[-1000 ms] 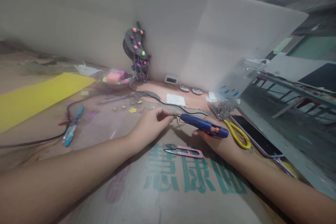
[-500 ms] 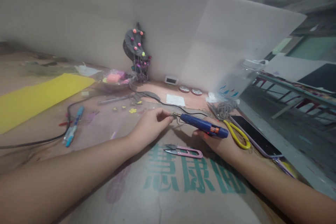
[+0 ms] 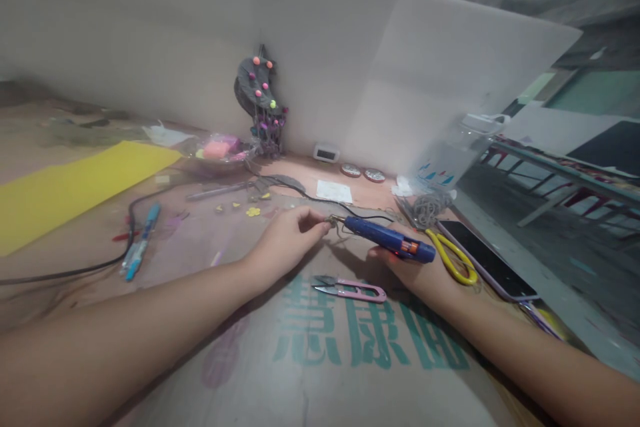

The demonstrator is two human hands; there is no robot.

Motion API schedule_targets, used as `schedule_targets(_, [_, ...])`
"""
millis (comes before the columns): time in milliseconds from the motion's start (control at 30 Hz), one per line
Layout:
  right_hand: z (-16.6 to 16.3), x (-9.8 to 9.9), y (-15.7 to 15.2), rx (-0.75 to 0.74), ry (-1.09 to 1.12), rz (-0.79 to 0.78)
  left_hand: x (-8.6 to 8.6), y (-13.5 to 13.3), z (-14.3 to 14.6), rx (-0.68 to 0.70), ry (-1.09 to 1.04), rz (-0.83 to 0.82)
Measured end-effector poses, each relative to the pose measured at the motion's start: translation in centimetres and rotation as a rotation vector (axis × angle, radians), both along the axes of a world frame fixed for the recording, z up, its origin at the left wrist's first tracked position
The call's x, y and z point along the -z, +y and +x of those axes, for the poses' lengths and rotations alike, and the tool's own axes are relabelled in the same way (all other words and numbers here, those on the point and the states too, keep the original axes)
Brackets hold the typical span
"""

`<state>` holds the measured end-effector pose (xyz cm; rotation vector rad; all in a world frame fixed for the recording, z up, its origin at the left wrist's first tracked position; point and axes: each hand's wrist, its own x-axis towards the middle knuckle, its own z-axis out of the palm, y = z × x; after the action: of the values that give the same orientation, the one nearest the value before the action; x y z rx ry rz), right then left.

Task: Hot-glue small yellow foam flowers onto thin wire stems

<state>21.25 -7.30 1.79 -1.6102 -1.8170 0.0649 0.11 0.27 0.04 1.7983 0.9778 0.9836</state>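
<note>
"Reading anything on the table [image 3: 260, 387]?"

"Big teal characters [image 3: 371, 333], painted in a row; the middle one is 康."

"And the glue gun [image 3: 375, 232]?"

"Wrapped in the right hand [image 3: 407, 270], its blue barrel lying above the fingers and its metal tip pointing left."

"What about the left hand [image 3: 287, 240]?"

"Thumb and forefinger pinch a small piece [image 3: 331, 220], too tiny to identify, right at the tip. I can't tell whether they touch."

"Anything nearby?"

"Pink snips [image 3: 344, 291] lie below, between the two arms, and yellow-handled scissors [image 3: 455, 260] just beyond the right wrist."
</note>
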Motion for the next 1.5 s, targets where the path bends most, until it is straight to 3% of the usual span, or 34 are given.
schedule_targets(933, [0.4, 0.2, 0.0, 0.031, -0.043, 0.003, 0.7, 0.6, 0.0, 0.001, -0.078, -0.066])
schedule_targets(1067, [0.5, -0.3, -0.2, -0.003, 0.030, 0.042, 1.0, 1.1, -0.1, -0.006, -0.132, -0.085])
schedule_targets(1233, [0.7, -1.7, -0.6, -0.100, 0.288, 0.056, 0.9, 1.0, -0.1, -0.004, -0.122, -0.111])
schedule_targets(1367, [1.6, -3.0, 1.2, -0.143, 0.320, 0.093, 0.8, 0.8, -0.1, 0.009, -0.109, -0.069])
schedule_targets(1500, [3.0, -3.6, 5.5, 0.001, 0.155, -0.031, 0.8, 0.8, 0.1, 0.023, -0.092, -0.047])
